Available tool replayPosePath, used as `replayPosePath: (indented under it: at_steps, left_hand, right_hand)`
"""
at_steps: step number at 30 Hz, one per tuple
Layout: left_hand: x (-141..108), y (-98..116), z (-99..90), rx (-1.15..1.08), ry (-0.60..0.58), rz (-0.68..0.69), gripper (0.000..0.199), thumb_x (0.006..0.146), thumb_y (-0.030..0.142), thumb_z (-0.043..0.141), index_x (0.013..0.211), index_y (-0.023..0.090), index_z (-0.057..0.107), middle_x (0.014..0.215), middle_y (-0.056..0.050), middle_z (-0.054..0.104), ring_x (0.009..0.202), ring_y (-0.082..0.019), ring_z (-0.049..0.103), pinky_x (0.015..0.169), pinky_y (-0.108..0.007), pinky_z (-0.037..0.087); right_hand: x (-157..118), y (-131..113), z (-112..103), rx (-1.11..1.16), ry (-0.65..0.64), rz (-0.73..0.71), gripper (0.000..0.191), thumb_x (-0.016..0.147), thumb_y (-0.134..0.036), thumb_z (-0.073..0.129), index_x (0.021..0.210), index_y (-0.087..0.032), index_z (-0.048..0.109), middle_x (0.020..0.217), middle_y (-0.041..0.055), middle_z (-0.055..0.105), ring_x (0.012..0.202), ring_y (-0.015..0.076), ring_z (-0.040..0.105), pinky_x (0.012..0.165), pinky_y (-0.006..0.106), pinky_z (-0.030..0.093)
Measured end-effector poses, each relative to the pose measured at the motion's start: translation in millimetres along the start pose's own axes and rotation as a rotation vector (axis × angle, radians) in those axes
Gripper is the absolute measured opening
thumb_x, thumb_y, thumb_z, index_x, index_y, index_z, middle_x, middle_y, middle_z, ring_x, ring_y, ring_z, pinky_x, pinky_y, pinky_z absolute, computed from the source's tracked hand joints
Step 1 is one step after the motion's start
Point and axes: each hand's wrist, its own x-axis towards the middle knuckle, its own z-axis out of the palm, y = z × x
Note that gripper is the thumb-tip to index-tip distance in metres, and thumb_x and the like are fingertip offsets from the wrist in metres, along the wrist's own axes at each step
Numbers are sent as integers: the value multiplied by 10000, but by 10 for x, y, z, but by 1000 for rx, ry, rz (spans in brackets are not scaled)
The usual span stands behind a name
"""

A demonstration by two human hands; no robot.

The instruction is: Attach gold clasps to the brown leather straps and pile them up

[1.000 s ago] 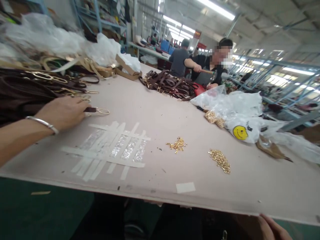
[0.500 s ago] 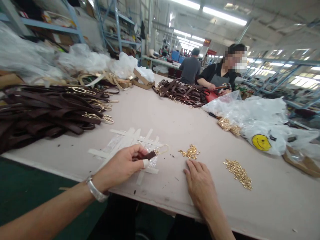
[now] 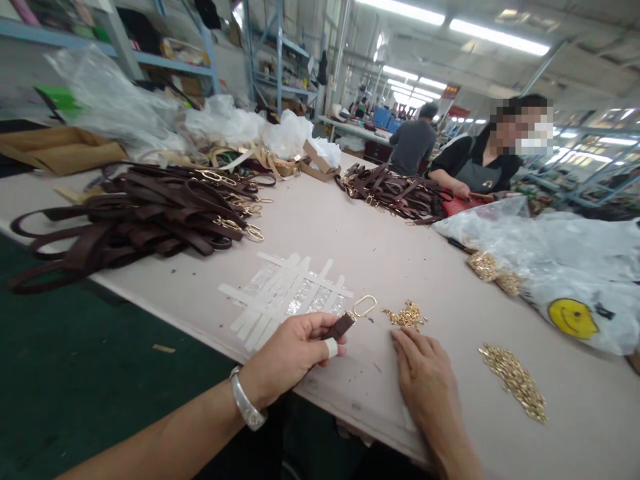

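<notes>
My left hand is closed on a dark brown strap end, with tape around one fingertip. From that strap end a gold oval ring sticks out to the right. My right hand rests palm down on the table, its fingers extended and fingertips at the near edge of a small pile of gold fittings. Farther right lies a larger pile of gold pieces. White tape strips cross over clear plastic beyond my left hand.
Brown straps with gold clasps are heaped at the left of the table, and another strap heap lies at the far side. Plastic bags cover the right side. A person works across the table; another stands farther back.
The view has swung left, so the table's contents appear farther right. My left hand still holds the strap end, now with its ring nearer the small gold pile. My right hand stays beside that pile.
</notes>
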Motion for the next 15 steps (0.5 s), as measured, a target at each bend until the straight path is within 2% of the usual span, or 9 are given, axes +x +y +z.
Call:
replayPosePath:
  at_steps: [6,10,12,15]
  left_hand:
    - [-55,-66,42,-90,-32,-21,336,720,183,738,1050,129,704,962,-65,724,846,-159,640,658,-230,436]
    - [-74,-123,59,-131,-29,-31,341,708,181,731,1044,136,703,965,-64,725,839,-160,650,654,-234,430]
    - [-82,-141,64,-147,-22,-33,347,712,182,728,1055,142,698,972,-64,727,853,-166,655,657,-236,433]
    - [-91,-148,87,-140,-14,-29,340,717,183,735,1052,145,700,975,-63,732,847,-161,648,665,-238,438]
  right_hand:
    - [14,4,72,-2,22,32,341,994,-243,417,1141,-96,687,1079,148,714,993,285,592,916,441,486]
    - [55,9,47,143,100,136,347,981,-313,441,1042,-132,731,1011,129,738,953,276,631,889,433,509]
    - [80,-33,-46,301,135,274,316,937,-396,530,988,-168,743,977,104,748,911,258,664,875,413,524]
    - [79,-196,-247,589,123,604,306,806,-490,694,916,-209,744,892,60,754,807,231,689,792,369,548]
